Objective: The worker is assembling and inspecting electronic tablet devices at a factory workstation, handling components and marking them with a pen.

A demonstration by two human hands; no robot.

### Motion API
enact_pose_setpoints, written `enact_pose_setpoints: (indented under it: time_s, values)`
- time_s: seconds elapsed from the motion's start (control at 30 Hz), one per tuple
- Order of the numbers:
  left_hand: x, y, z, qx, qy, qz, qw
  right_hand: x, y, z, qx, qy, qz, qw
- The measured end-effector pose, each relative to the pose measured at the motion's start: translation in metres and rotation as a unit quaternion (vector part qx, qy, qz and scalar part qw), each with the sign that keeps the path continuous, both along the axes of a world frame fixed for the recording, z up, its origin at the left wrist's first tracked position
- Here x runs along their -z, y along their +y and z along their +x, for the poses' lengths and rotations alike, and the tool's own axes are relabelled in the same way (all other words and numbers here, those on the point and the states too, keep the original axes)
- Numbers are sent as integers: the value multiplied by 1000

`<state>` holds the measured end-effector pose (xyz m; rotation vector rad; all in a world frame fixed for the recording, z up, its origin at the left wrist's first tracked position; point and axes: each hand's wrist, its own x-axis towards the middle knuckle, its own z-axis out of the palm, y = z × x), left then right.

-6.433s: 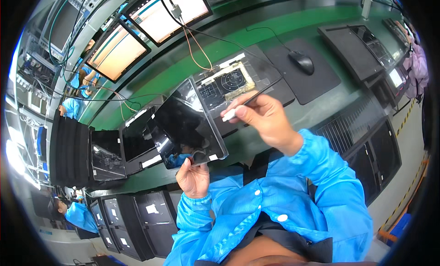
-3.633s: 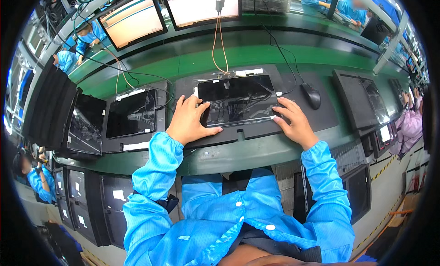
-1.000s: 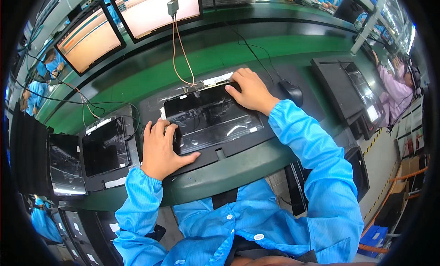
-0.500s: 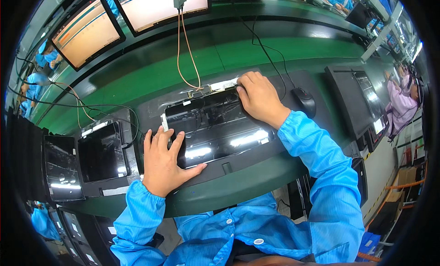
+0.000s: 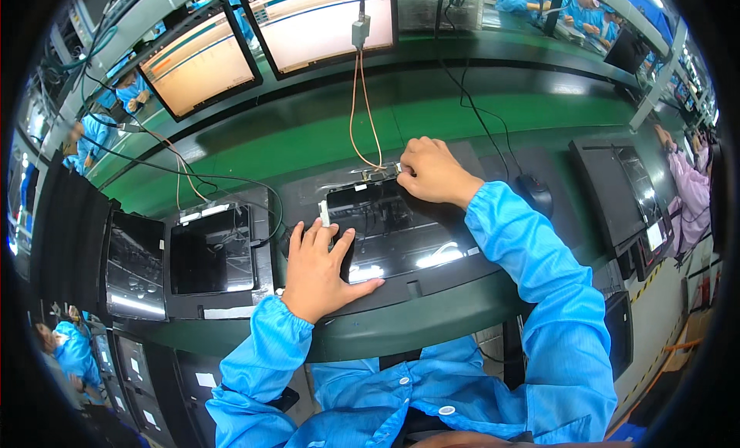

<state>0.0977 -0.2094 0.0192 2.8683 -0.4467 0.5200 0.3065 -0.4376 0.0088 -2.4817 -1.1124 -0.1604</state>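
A glossy black display panel (image 5: 393, 237) lies on a dark work mat in front of me. My left hand (image 5: 321, 272) rests at its left edge, fingers spread, near a small white piece (image 5: 324, 213) on that edge. At the panel's far edge, my right hand (image 5: 436, 173) has its fingers curled and pressed together beside a small connector board (image 5: 375, 173). What lies between these fingertips is hidden. Two thin orange-brown wires (image 5: 354, 124) run up from that board to a grey plug (image 5: 360, 32).
Another black panel (image 5: 211, 251) with a cable lies on the left, beside a further dark panel (image 5: 137, 263). A black mouse (image 5: 534, 195) sits to the right. Stacked dark panels (image 5: 617, 193) stand farther right. Two lit monitors (image 5: 202, 66) are at the back. Co-workers (image 5: 92, 136) sit beyond.
My right hand has slid left along the panel's far edge, closer to the connector board. My left hand keeps its place on the panel. The whole view has shifted, moving things rightward.
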Motion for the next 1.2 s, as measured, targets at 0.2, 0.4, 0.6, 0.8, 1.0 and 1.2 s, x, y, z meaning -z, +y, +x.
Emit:
enact_pose_setpoints:
  time_s: [0.2,0.4,0.6,0.8,1.0,1.2]
  values:
    - [0,1,2,3,-6,3,1000,4,-13,1,-3,-72,24,997]
    - [3,3,2,3,-18,2,1000,-11,-30,10,-5,-33,52,998]
    - [0,5,0,8,-4,7,1000,5,-54,-29,121,-90,-1,989]
    - [0,5,-1,14,7,-7,1000,-3,-65,-39,79,-50,16,995]
    - [4,3,-1,10,-9,-2,1000,10,-54,-26,-38,-36,51,997]
    - [2,3,0,9,-5,-2,1000,13,-59,-20,-35,-28,63,997]
